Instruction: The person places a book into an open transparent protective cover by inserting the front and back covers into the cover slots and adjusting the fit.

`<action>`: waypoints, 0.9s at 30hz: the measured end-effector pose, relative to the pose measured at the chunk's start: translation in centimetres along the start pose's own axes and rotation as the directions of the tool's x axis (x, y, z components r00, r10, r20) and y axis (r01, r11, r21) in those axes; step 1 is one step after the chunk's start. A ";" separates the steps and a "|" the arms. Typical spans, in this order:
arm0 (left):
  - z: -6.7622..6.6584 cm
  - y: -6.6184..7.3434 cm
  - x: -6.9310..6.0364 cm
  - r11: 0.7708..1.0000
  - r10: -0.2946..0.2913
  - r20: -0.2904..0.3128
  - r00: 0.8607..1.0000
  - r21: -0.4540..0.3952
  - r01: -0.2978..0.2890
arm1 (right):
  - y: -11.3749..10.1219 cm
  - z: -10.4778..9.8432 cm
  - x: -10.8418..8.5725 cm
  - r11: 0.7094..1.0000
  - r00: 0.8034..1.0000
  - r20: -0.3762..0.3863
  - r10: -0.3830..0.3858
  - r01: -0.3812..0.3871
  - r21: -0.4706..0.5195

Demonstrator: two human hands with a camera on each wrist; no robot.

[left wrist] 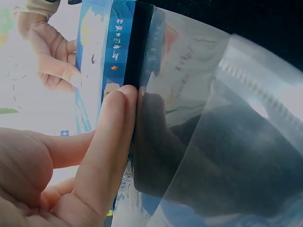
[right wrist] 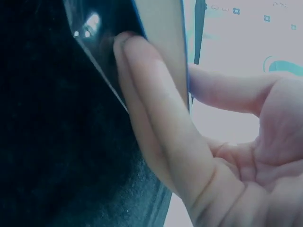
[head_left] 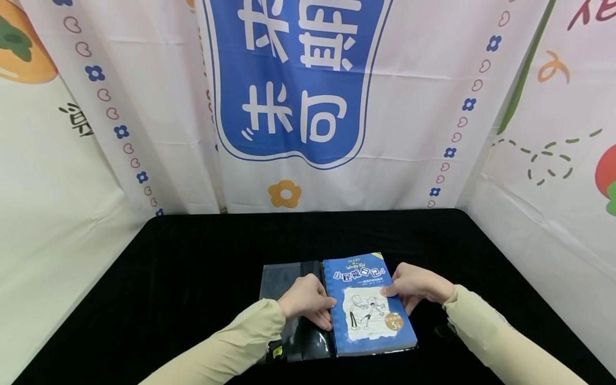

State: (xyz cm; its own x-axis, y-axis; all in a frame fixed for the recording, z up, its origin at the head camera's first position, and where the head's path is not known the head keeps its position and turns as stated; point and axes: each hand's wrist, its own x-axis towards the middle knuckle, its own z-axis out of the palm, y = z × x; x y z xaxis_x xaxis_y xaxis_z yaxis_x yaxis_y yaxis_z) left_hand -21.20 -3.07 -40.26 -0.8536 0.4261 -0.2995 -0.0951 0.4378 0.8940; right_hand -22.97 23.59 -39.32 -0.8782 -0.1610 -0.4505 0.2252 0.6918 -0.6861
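A blue paperback book (head_left: 368, 307) with a cartoon drawing on its cover lies slightly turned on the black cloth. To its left spreads a clear plastic book cover (head_left: 315, 345), which also shows under the book. My left hand (head_left: 308, 300) holds the book at its spine (left wrist: 118, 47), thumb on the front cover and fingers along the spine, beside the clear plastic flap (left wrist: 199, 109). At the opposite edge, my right hand (head_left: 420, 283) pinches the book, thumb on top and fingers beneath, near the page edges (right wrist: 165, 42).
Black cloth (head_left: 207, 256) covers the table. Printed white curtains (head_left: 168, 107) hang behind it and along both sides. A small yellow-green mark (head_left: 277, 351) shows at the plastic cover's lower left.
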 end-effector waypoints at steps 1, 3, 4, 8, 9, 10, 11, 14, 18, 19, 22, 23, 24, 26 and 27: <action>0.0 0.0 0.0 1.000 -0.003 0.001 1.000 -0.004 0.003 | 0.0 -0.1 -0.1 1.000 1.000 0.002 -0.005 0.005 -0.014; 0.0 0.0 0.0 1.000 -0.010 0.002 1.000 -0.016 0.010 | -0.1 -0.2 -0.2 0.999 1.000 0.007 -0.017 0.017 -0.046; 0.0 0.0 0.0 1.000 -0.012 0.002 1.000 -0.020 0.012 | -0.1 -0.2 -0.2 0.998 1.000 0.007 -0.026 0.027 -0.062; 0.0 0.0 -0.1 0.999 -0.026 0.005 1.000 -0.032 0.026 | -0.2 -0.1 -0.5 0.989 0.998 -0.008 -0.065 0.063 -0.135; 0.1 0.0 0.0 0.999 -0.026 0.004 1.000 -0.030 0.026 | -0.2 -0.1 -0.5 0.986 0.997 -0.018 -0.070 0.066 -0.152; 0.1 0.0 -0.1 0.999 -0.027 0.003 1.000 -0.027 0.027 | -0.3 0.0 -0.6 0.983 0.997 -0.030 -0.074 0.068 -0.171; 0.1 0.0 0.0 0.999 -0.028 0.001 1.000 -0.025 0.028 | -0.3 0.0 -0.6 0.978 0.996 -0.044 -0.077 0.067 -0.195; 0.2 -0.1 0.0 0.999 -0.031 -0.006 1.000 -0.012 0.031 | -0.6 -0.1 -0.8 0.964 0.993 -0.074 -0.087 0.065 -0.259; 0.2 -0.2 -0.1 0.999 -0.040 -0.001 0.999 -0.019 0.040 | -0.7 -0.4 -1.0 0.938 0.989 -0.093 -0.116 0.078 -0.338; 0.2 -0.2 -0.1 0.999 -0.041 0.002 0.999 -0.020 0.041 | -0.7 -0.5 -1.0 0.934 0.988 -0.093 -0.125 0.086 -0.348; 0.2 -0.2 -0.3 0.999 -0.036 0.015 0.999 -0.025 0.037 | -0.6 -0.7 -1.1 0.928 0.983 -0.099 -0.152 0.107 -0.356; 0.2 -0.1 -0.3 0.999 -0.033 0.019 0.999 -0.022 0.033 | -0.5 -0.8 -1.1 0.928 0.981 -0.101 -0.165 0.119 -0.354; 0.1 -0.1 -0.4 0.999 -0.028 0.021 0.999 -0.016 0.028 | -0.4 -0.8 -1.1 0.928 0.979 -0.105 -0.174 0.128 -0.349; 0.1 -0.1 -0.6 1.000 -0.018 0.025 1.000 -0.007 0.018 | -0.1 -0.9 -1.1 0.932 0.974 -0.110 -0.199 0.153 -0.330; 0.0 0.0 -0.6 1.000 -0.011 0.027 1.000 -0.004 0.011 | 0.1 -0.9 -1.1 0.934 0.971 -0.109 -0.214 0.171 -0.314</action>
State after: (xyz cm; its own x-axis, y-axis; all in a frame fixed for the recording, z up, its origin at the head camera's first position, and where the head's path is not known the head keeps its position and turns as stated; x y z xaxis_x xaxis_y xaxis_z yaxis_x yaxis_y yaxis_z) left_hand -20.62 -3.33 -40.13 -0.8383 0.4427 -0.3184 -0.1069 0.4391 0.8921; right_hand -22.34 24.48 -38.32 -0.9466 -0.2279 -0.2279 -0.0726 0.8397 -0.5381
